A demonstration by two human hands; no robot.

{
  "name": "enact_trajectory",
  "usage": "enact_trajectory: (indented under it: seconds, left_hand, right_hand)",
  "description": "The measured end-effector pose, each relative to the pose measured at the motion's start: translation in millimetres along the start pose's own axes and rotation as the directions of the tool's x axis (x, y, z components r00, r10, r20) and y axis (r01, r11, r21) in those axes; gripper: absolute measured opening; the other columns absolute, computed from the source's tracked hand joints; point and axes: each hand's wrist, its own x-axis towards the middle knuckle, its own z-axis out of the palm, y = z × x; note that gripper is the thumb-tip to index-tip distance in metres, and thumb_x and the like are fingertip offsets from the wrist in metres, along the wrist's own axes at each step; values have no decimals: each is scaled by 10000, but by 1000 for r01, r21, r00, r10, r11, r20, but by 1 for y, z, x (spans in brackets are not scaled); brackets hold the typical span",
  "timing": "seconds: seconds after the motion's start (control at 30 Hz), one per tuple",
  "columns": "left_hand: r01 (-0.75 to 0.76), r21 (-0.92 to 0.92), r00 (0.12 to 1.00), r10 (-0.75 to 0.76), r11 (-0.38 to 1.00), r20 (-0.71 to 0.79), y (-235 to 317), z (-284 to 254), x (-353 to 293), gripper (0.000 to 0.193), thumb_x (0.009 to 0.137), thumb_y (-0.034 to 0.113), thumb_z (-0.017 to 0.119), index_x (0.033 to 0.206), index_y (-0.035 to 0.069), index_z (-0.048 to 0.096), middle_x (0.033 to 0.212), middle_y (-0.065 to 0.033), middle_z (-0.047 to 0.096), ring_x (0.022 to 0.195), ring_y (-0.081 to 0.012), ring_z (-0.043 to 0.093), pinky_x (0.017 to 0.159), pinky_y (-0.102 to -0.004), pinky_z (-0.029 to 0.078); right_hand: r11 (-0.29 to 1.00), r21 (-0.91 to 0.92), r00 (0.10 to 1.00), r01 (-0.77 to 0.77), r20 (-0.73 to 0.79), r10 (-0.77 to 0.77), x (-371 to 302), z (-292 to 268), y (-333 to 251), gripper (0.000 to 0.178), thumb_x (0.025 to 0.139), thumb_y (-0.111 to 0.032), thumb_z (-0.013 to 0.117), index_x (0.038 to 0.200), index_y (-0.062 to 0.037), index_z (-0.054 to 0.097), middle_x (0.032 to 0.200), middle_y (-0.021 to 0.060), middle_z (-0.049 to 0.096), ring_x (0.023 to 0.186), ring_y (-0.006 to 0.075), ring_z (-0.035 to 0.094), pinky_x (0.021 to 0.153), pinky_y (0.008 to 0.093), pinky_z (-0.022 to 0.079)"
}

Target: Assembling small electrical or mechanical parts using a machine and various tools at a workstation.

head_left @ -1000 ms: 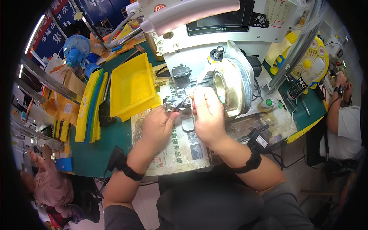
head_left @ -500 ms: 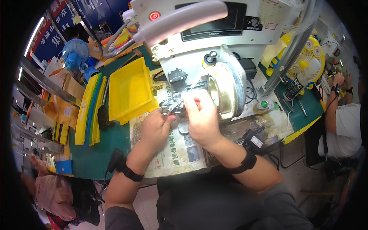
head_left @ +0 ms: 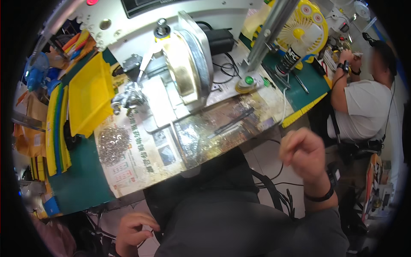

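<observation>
On the green tabletop (head_left: 81, 184) I see small silvery metal pieces (head_left: 113, 145) heaped, near the yellow rectangular plastic tray (head_left: 90, 98). Outside the front edge, the left hand (head_left: 133, 230) is open; the right hand (head_left: 304, 154) curls, its content I cannot tell.

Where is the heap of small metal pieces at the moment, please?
In the head view, the heap of small metal pieces lies left of centre on the printed paper, just below and right of the yellow bin.
</observation>
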Motion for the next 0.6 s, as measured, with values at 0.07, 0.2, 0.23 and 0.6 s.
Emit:
enact_trajectory:
  seconds: [0.07,0.2,0.23,0.6]
  left_hand:
    - [291,-181,956,-279,939,91,-38,4,-25,144,861,101,757,923,-28,738,869,-118,745,782,-219,714,727,-316,554]
    - [683,-94,730,-668,725,146,-78,5,-68,75,888,38,707,938,-9,738,874,-94,752,799,-178,708,726,-294,548]
    - [711,138,680,-724,690,117,-73,8,-68,92,887,53,697,952,4,740,856,-83,748,784,-192,707,733,-300,550]
    - [293,936,947,-197,196,-255,-94,59,-106,528,798,137,708,1292,-5,591,962,-217,697,880,-449,671,841,-465,540]
  right_hand:
    - [997,24,989,-70,-126,73,-13,-32,-1,122,912,-14,610,1025,27,589,821,68,623,699,110,576,661,248,492]
    - [814,-319,860,-485,-4,510,-40,-72,11,152,918,-115,665,1010,2,636,841,84,670,761,137,641,695,278,513]
    - [647,-491,716,-583,66,695,-47,-83,20,198,926,-178,684,1013,-2,660,852,101,692,783,155,666,709,298,523]
    - [200,-790,418,-579,-77,905,-146,-96,159,437,999,-416,583,971,13,661,814,124,723,783,212,705,724,339,535]
